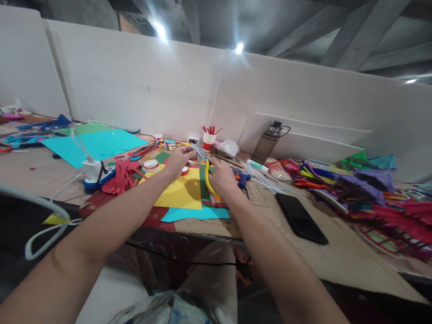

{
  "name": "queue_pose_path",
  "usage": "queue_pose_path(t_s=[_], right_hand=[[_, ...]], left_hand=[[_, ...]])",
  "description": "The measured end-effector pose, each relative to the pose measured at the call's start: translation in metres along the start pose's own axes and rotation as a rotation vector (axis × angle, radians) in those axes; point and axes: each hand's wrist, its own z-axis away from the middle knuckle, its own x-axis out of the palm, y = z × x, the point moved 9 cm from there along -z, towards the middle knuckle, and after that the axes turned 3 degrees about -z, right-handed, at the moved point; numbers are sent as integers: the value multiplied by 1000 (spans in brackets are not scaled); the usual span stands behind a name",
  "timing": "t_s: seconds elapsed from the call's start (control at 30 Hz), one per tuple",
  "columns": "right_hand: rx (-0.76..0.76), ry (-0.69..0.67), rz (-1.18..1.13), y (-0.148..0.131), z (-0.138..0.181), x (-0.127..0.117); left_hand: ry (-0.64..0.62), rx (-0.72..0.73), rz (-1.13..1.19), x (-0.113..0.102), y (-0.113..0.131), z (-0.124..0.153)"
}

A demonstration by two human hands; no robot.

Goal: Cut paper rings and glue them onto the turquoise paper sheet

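My right hand [221,176] is closed around the yellow handles of a pair of scissors [202,158], whose metal blades point up and to the left. My left hand [180,160] is pinched shut at the blade tips, on a small piece I cannot make out. Both hands hover over a yellow paper sheet [182,193] that lies on a teal sheet [195,213] and other coloured sheets.
A black phone [301,219] lies to the right. Beyond it are pipe cleaners [344,184], a glue gun [241,177] and a metal bottle [268,141]. Red paper strips [123,176], tape rolls [150,165], a charger [91,167] and a large teal sheet [94,145] sit left. White boards wall the back.
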Motion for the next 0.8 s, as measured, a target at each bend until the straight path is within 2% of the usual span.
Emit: queue_pose_path(t_s=[0.17, 0.47, 0.8], right_hand=[[-2, -10, -35, 0, -1, 0], [-18, -27, -64, -1, 0, 4], [-24, -5, -46, -2, 2, 4]], left_hand=[[3, 18, 6, 0, 1, 0], [50, -88, 241, -6, -14, -7], [66, -98, 271, -4, -12, -4]])
